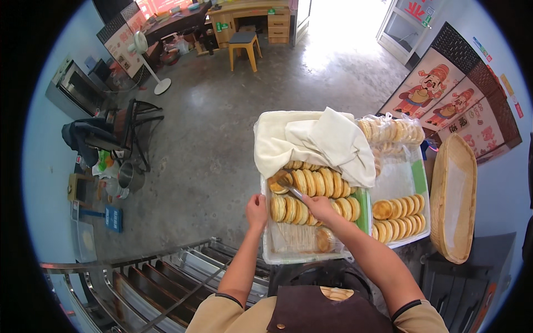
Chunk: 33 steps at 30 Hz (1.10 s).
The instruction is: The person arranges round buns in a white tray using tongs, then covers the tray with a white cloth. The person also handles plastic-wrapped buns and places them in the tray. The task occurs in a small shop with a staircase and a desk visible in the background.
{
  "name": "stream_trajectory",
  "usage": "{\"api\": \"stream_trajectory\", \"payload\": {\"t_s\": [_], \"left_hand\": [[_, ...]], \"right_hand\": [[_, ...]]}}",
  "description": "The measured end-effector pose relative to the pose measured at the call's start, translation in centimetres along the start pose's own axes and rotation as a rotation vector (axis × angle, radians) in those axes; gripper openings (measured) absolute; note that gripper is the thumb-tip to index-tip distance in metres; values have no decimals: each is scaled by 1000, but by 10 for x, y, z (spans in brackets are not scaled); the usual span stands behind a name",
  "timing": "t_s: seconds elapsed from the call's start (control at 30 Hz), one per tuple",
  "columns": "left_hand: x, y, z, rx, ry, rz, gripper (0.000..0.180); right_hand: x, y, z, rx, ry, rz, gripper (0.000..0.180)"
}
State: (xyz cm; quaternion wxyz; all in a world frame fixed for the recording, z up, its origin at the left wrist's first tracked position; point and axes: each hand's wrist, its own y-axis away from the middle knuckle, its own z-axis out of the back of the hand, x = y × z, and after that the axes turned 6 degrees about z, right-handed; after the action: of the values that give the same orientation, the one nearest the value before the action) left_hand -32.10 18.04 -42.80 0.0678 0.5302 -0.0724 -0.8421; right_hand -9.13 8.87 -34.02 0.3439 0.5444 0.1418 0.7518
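My right hand (320, 207) is closed round the metal handle of what look like tongs (295, 191). Their far end touches the round flatbread (276, 182) at the left end of a row. Over the left rim of a white foam box (265, 244) is my left hand (256, 211), its fingers curled together; whether something thin is pinched in them is hidden. Rows of golden round flatbreads (317, 182) stand on edge in this box. A cream cloth (308, 136) covers its far part. One flatbread (324, 240) lies at the near end, beside see-through plastic.
A second foam box (426, 191) on the right holds more flatbreads (397, 227), some bagged (392, 131). Beside it stands a long woven basket (452, 205). A metal rack (166, 288) is near left. Farther off are a chair (130, 130), fan (150, 61) and stool (244, 44).
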Motion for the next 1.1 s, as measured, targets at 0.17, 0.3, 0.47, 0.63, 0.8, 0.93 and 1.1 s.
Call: {"api": "stream_trajectory", "payload": {"t_s": [0.17, 0.3, 0.47, 0.63, 0.8, 0.93, 1.1], "left_hand": [[-5, 0, 1, 39, -18, 31, 37], [0, -2, 2, 10, -12, -2, 35], [3, 0, 1, 30, 9, 35, 36], [-4, 0, 0, 63, 27, 37, 37], [2, -2, 6, 35, -13, 28, 36], [-7, 2, 3, 34, 6, 23, 36], [-3, -3, 4, 33, -46, 11, 35]], "right_hand": [[-10, 0, -19, -45, -74, 100, 61], [7, 2, -26, -161, 179, 206, 49], [51, 37, -12, -229, 588, 402, 37], [49, 30, -20, -339, 915, 532, 28], [69, 40, -33, -340, 965, 528, 23], [78, 58, -18, -318, 964, 516, 25], [94, 111, 15, -259, 920, 458, 36]]}}
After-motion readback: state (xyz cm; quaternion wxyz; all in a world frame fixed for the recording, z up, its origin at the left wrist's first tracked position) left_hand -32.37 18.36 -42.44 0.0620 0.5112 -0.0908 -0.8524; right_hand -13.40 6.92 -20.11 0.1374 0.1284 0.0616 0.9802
